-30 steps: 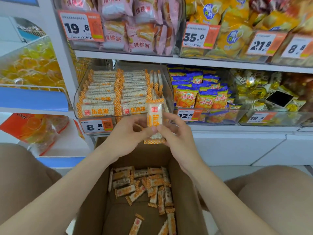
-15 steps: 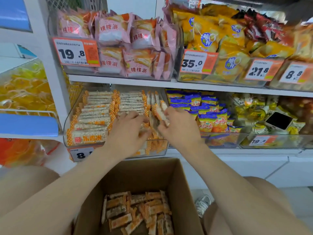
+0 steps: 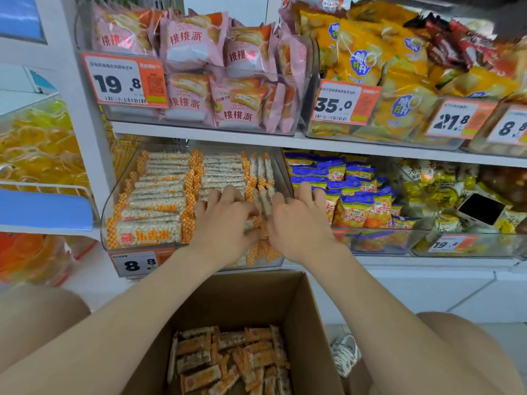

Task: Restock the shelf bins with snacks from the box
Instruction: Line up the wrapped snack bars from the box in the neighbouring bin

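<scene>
Reaching into a clear shelf bin [image 3: 109, 206] at the centre of the frame, a person works both hands among the orange-and-white snack bars [image 3: 159, 195] stacked inside. The left hand [image 3: 225, 220] lies over the middle stack, its fingers curled down onto the wrappers and its thumb against a few bars standing on edge. The right hand [image 3: 299, 223] sits just beside it, fingers bent over the same upright bars at the bin's right end. The two hands appear to pinch that small bunch between them, though the knuckles hide the exact grip.

A price tag [image 3: 134, 263] reading 8.8 hangs on the bin's front at lower left. Below the forearms, at the bottom centre of the frame, an open cardboard box [image 3: 256, 297] holds a heap of loose bars [image 3: 228, 357] of the same kind, lying at all angles.

In the next bin to the right, blue-and-orange packets [image 3: 353, 206] stand in rows. Further right, a dark-screened phone [image 3: 482, 208] rests on yellow-wrapped sweets. On the shelf above, pink pastry packs [image 3: 194, 47] fill the upper centre and yellow bags [image 3: 365, 64] crowd the upper right. A patterned shoe [image 3: 345, 354] shows just right of the box, at lower right
</scene>
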The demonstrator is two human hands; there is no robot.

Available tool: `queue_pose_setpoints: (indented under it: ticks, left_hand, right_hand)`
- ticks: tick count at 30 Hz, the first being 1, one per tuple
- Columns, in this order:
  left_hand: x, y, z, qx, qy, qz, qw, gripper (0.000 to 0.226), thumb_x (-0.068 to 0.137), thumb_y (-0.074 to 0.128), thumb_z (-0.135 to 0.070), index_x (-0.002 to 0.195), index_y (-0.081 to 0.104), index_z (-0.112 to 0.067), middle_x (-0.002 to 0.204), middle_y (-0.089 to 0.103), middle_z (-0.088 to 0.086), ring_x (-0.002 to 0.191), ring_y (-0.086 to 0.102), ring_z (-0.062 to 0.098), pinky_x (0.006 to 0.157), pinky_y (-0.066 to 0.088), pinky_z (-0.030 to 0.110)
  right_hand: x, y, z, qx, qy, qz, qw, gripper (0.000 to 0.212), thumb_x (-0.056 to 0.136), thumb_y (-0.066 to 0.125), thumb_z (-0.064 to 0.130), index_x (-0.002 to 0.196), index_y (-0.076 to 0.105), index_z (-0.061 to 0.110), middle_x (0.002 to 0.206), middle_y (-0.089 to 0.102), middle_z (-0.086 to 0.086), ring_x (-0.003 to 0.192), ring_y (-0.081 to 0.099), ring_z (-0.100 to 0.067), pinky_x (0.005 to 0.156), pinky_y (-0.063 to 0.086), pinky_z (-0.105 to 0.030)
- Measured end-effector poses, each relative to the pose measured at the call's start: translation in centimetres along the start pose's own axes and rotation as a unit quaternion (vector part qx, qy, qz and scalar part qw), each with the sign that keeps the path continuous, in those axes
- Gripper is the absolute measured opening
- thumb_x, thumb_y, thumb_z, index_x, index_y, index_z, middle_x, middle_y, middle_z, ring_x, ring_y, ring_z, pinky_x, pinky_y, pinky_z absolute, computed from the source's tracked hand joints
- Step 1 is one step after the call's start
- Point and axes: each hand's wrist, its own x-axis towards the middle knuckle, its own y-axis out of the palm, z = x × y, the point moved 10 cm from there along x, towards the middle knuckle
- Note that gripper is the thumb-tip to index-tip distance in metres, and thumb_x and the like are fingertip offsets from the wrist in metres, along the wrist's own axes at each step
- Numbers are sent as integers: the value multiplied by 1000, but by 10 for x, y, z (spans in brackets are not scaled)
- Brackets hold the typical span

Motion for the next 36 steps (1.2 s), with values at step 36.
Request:
queue_pose_setpoints:
  ticks: [36]
  left_hand:
    - [-145, 115, 18, 71, 52, 311, 946, 12, 101, 55, -36, 108, 62, -29, 99, 60, -3, 88, 61, 23, 73, 55, 39]
  right_hand:
    - [-160, 113, 92, 157, -113, 386, 902, 12, 99, 52, 19, 90, 60, 19, 90, 57, -5, 77, 61, -26, 62, 52, -37]
